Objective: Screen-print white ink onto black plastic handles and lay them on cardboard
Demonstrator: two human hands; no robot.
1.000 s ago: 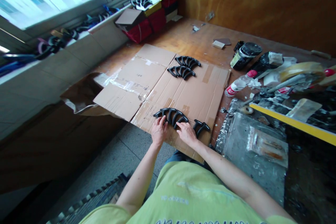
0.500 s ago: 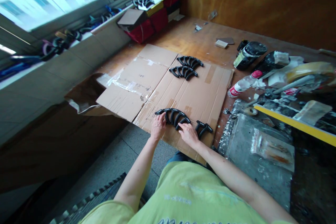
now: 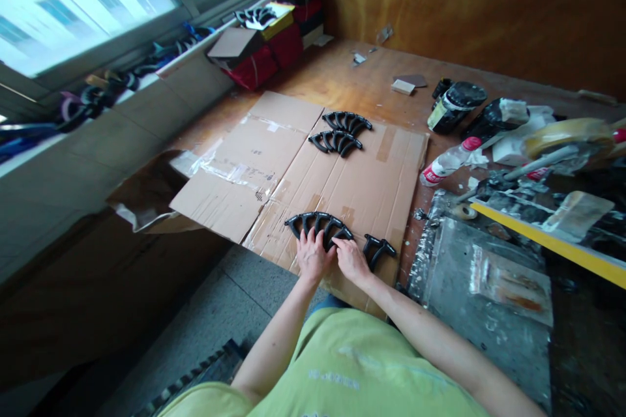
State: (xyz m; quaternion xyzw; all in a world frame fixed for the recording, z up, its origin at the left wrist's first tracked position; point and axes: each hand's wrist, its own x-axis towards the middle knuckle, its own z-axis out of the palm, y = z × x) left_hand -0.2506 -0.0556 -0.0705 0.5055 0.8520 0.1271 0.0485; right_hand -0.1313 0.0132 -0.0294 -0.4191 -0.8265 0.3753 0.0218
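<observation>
Several black curved T-shaped pieces [image 3: 317,216] lie side by side in a fan near the front edge of a flattened cardboard sheet [image 3: 357,189]. My left hand [image 3: 312,257] is laid over the middle of the fan, fingers spread and touching the pieces' lower ends. My right hand [image 3: 352,260] is at the fan's right end, its fingers bent and closed around the lower end of a black piece, which they partly hide. Just right of this hand lie a few more black T-shaped pieces [image 3: 377,249], apart from the fan.
Farther back on the cardboard are two more fans of black pieces [image 3: 336,141]. At right stand a pink-capped bottle [image 3: 448,161], a dark jar [image 3: 457,107], a tape roll [image 3: 560,137] and a yellow-edged tray [image 3: 548,236]. Red boxes [image 3: 264,65] sit by the window.
My left hand has moved from the fan's left end rightward to its middle, close to my right hand. The right hand stays at the right end, its fingers more closed.
</observation>
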